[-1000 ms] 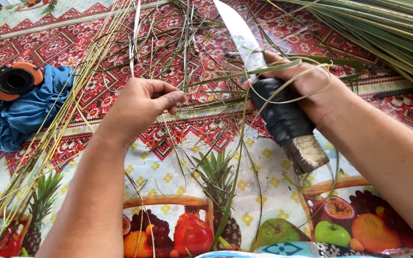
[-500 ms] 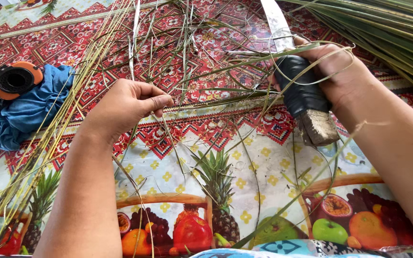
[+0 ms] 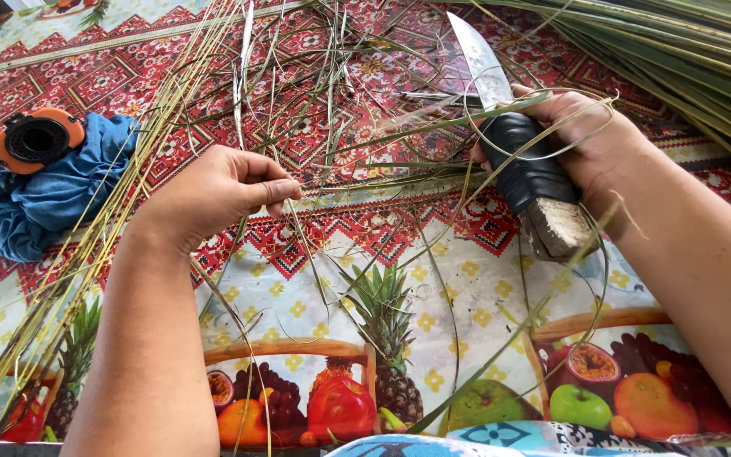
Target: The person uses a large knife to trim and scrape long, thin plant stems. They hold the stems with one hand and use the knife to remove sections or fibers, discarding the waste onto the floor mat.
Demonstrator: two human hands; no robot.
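Many grass strips [image 3: 357, 110] over patterned tablecloth [image 3: 298, 296]

I see a worktop [image 3: 484, 279] covered by a patterned cloth, red geometric print farther off, fruit and pineapple pictures nearer me. Loose green leaf strips [image 3: 332, 101] lie scattered on it between and beyond my left hand [image 3: 217, 190] and right hand [image 3: 590, 144]. Left of the left hand lies a crumpled blue cloth [image 3: 35, 203] with an orange-and-black round device [image 3: 35, 140] on it. A thick bundle of long leaves [image 3: 687, 59] lies beyond the right hand.
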